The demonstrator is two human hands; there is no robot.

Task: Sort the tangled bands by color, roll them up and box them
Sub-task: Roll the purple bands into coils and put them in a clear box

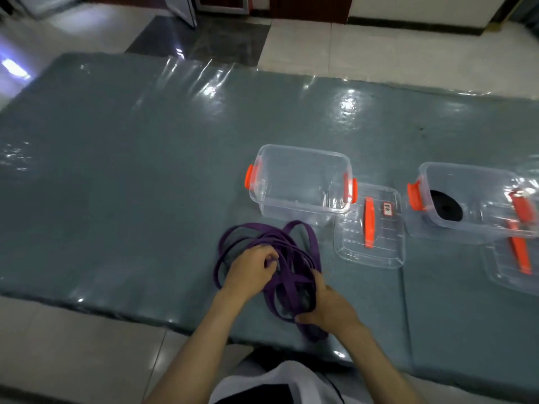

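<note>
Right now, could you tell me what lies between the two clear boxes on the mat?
In the head view, a clear lid with an orange handle lies flat between the empty box and the box holding a black roll.

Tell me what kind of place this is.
Probably an indoor room set up as a sorting station: a plastic-covered mat laid on a tiled floor, with clear storage boxes and loose lids on it.

A big grey-green mat (122,176) is covered with shiny clear plastic. Pale floor tiles (379,51) and one dark tile (204,39) are seen behind it. Bright light is bounced off the plastic.
</note>
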